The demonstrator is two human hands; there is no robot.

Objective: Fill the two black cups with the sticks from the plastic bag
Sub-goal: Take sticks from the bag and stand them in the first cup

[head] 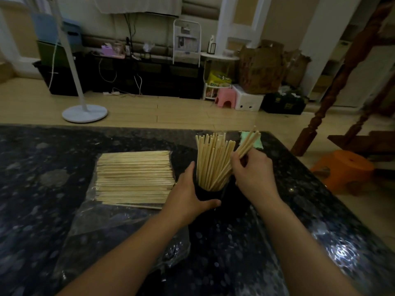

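Observation:
A black cup (210, 194) stands mid-table, packed with upright pale wooden sticks (210, 161). My left hand (189, 193) wraps around the cup's left and front side. To the cup's right, my right hand (254, 171) pinches a few sticks (248, 144) that slant down into the cup. A flat pile of loose sticks (134, 178) lies to the left on the clear plastic bag (111, 227). A second black cup is hard to tell against the dark table.
The table (42, 189) is dark speckled stone with a glossy sheen. A pale green object (251, 139) lies behind the cup near the far edge. On the floor stand a white fan base (84, 113) and, to the right, an orange stool (344, 167).

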